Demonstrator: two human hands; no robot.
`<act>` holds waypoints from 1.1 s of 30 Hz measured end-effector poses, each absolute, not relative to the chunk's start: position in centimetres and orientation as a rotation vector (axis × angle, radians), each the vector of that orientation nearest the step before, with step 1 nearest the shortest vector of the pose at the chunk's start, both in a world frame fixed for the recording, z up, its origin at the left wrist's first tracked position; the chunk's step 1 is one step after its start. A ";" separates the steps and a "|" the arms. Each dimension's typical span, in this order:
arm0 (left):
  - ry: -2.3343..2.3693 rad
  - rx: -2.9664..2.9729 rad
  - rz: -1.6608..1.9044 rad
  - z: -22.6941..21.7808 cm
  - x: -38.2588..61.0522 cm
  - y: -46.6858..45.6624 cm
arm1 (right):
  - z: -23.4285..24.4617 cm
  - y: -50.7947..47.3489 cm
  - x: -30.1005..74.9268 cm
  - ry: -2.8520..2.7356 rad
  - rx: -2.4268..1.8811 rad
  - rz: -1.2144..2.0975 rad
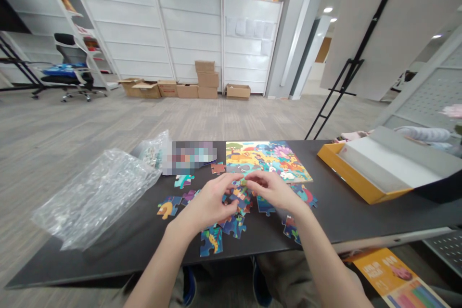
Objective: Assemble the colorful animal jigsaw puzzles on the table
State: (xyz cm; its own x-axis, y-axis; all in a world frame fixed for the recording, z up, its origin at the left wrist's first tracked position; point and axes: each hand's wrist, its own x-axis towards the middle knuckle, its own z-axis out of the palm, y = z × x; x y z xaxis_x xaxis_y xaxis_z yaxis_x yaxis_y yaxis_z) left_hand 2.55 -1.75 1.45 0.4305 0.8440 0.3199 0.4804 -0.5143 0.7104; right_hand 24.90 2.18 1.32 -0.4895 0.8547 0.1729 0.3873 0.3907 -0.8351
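Observation:
My left hand [215, 198] hovers over a loose pile of jigsaw puzzle pieces [241, 197] on the dark table. Its fingers are curved, with the thumb held well apart from them. From the other side, my right hand [269, 189] has its fingertips drawn together at a small puzzle piece [243, 182], mostly hidden between the two hands. A piece with a yellow animal [211, 241] lies near the front edge. More pieces lie left, such as an orange and blue one [168, 207], and right, such as a dark blue one [291, 229].
Behind my hands lies a colourful animal picture [267, 156]. Crumpled clear plastic bags [97, 192] cover the table's left side, beside a blurred-out flat item [191, 156]. An open yellow box [355, 180] stands right. Cardboard boxes [207, 79] line the far shelves.

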 end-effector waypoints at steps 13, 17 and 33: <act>1.227 1.981 1.011 0.7 3.4 -1.7 | 0.0 2.7 24.0 -1.754 -1.000 1.302; 1.269 2.042 0.945 1.0 3.4 -1.9 | 0.2 2.6 23.9 -1.726 -1.008 1.237; 1.501 2.392 0.789 1.1 3.0 -1.9 | 0.0 2.7 24.2 -1.689 -0.987 1.289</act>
State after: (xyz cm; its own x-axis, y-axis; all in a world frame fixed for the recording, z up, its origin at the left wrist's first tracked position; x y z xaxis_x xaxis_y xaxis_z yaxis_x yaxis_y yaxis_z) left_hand 2.97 -1.94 1.10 0.3380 0.8822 0.3279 0.7701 -0.4595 0.4425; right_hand 24.22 2.71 -0.01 -0.3962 0.9098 0.1235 0.1209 0.1851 -0.9753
